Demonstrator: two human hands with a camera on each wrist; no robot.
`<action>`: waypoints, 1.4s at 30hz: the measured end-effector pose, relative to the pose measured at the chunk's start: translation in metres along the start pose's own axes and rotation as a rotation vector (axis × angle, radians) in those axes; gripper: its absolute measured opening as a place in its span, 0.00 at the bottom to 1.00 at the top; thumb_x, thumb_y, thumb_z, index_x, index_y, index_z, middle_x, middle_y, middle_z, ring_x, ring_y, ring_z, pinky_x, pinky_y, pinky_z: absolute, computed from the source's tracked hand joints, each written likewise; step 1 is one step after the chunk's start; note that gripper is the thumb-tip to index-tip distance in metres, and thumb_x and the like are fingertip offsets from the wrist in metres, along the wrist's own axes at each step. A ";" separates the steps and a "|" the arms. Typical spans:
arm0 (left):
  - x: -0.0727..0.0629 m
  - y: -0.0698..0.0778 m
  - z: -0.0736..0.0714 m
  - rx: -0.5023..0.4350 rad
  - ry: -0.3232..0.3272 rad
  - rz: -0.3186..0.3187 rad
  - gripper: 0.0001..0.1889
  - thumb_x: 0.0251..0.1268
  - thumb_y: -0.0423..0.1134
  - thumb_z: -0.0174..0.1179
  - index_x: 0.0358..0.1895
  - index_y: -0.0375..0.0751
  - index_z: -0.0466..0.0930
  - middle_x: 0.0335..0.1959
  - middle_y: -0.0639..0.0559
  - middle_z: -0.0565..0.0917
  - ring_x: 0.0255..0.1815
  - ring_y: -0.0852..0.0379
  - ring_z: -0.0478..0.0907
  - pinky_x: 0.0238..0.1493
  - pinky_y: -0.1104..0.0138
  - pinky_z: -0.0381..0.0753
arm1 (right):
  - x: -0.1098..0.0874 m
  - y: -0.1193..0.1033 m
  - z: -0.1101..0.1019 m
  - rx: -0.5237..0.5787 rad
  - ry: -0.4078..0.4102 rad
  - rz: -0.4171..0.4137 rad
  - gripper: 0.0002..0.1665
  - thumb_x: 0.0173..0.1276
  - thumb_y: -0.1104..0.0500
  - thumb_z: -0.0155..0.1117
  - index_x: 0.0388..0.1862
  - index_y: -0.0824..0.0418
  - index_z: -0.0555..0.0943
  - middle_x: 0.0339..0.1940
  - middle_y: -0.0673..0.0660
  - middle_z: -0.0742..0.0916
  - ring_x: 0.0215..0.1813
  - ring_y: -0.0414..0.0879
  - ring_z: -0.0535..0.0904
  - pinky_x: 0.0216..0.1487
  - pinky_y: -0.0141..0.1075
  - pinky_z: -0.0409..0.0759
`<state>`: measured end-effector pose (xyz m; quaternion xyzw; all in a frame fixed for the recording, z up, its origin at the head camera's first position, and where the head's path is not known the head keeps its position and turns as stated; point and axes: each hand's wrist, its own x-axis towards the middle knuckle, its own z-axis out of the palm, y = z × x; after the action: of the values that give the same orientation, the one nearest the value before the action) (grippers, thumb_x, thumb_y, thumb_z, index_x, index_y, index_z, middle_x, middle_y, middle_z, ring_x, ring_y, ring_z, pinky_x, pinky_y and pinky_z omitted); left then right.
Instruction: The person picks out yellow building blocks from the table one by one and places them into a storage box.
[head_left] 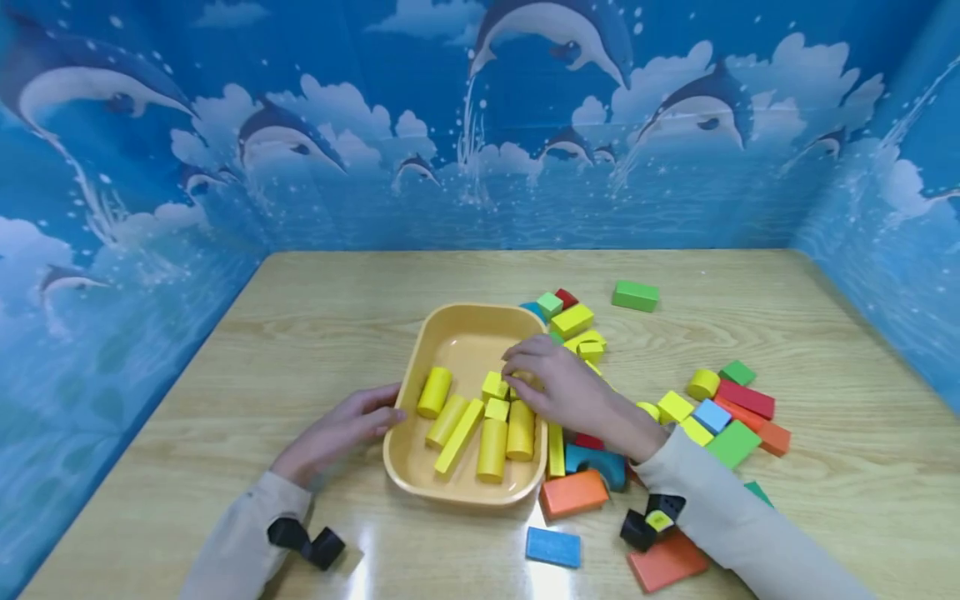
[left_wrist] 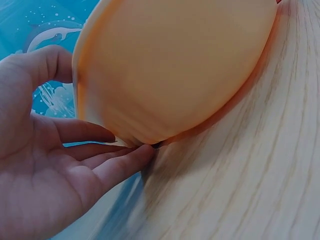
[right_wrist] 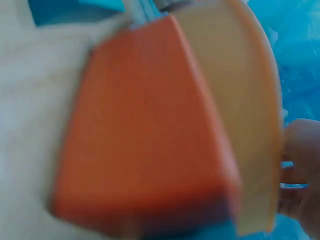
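Note:
An orange-yellow plastic tub [head_left: 465,320] stands on the table with yellow blocks in its nearer half: cylinders [head_left: 492,450], a long bar [head_left: 459,437] and small cubes [head_left: 495,386]. At its left side my left hand [head_left: 351,427] grips the wall, the thumb at the rim; in the left wrist view other fingers [left_wrist: 125,167] reach under the tub. My right hand [head_left: 551,375] is over the tub's right side with bent fingers beside the small cubes. A bit of yellow shows under its fingertips; whether they pinch it is hidden. The right wrist view shows only part of that hand.
Mixed blocks lie right of the tub, among them a teal arch [head_left: 596,462], an orange block [head_left: 574,495] and a green block [head_left: 733,444] near my right forearm. A blue block [head_left: 553,547] lies nearer the front. Another green block [head_left: 635,296] sits farther back.

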<state>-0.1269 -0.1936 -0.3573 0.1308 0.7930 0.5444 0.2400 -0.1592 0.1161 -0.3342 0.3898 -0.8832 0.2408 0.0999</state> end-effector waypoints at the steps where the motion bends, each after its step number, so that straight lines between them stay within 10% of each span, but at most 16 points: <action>1: 0.000 0.000 0.000 -0.001 -0.001 0.002 0.33 0.69 0.43 0.50 0.72 0.29 0.56 0.69 0.34 0.66 0.64 0.43 0.70 0.66 0.50 0.67 | 0.000 0.004 -0.004 0.011 0.032 -0.007 0.06 0.66 0.64 0.64 0.40 0.62 0.85 0.46 0.58 0.86 0.52 0.52 0.79 0.53 0.44 0.80; 5: -0.001 0.001 0.001 -0.015 -0.006 0.001 0.33 0.69 0.43 0.50 0.73 0.29 0.55 0.69 0.33 0.66 0.64 0.43 0.71 0.67 0.50 0.67 | -0.002 0.020 -0.026 0.026 0.067 0.078 0.10 0.64 0.70 0.63 0.44 0.63 0.83 0.46 0.58 0.85 0.53 0.54 0.78 0.54 0.48 0.79; 13: -0.001 0.001 0.001 0.000 0.005 -0.007 0.34 0.69 0.42 0.50 0.73 0.29 0.54 0.70 0.34 0.65 0.66 0.42 0.69 0.68 0.49 0.65 | -0.010 0.053 -0.046 -0.053 -0.163 0.365 0.20 0.65 0.72 0.57 0.57 0.68 0.77 0.57 0.66 0.81 0.60 0.62 0.74 0.58 0.55 0.76; 25: -0.003 0.004 -0.001 -0.009 0.029 -0.072 0.37 0.69 0.42 0.56 0.75 0.31 0.50 0.69 0.31 0.65 0.64 0.40 0.71 0.59 0.56 0.77 | -0.014 0.073 -0.033 -0.183 -0.307 0.468 0.38 0.59 0.78 0.52 0.70 0.66 0.66 0.69 0.68 0.68 0.66 0.65 0.66 0.61 0.57 0.73; 35: -0.005 0.004 -0.006 0.041 0.012 -0.092 0.37 0.67 0.45 0.55 0.74 0.32 0.52 0.71 0.34 0.62 0.66 0.41 0.68 0.62 0.53 0.73 | -0.016 0.081 -0.031 -0.242 -0.301 0.322 0.49 0.54 0.80 0.58 0.76 0.62 0.58 0.79 0.62 0.51 0.75 0.67 0.50 0.65 0.60 0.67; 42: -0.004 0.001 -0.012 -0.013 -0.082 -0.037 0.34 0.70 0.45 0.52 0.73 0.32 0.54 0.69 0.34 0.66 0.63 0.43 0.72 0.62 0.53 0.74 | -0.020 0.081 -0.028 -0.233 -0.359 0.289 0.47 0.62 0.81 0.49 0.77 0.55 0.56 0.78 0.60 0.57 0.76 0.65 0.48 0.66 0.63 0.63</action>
<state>-0.1296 -0.2047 -0.3523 0.1364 0.7812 0.5394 0.2832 -0.2057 0.1900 -0.3449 0.2819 -0.9551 0.0761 -0.0499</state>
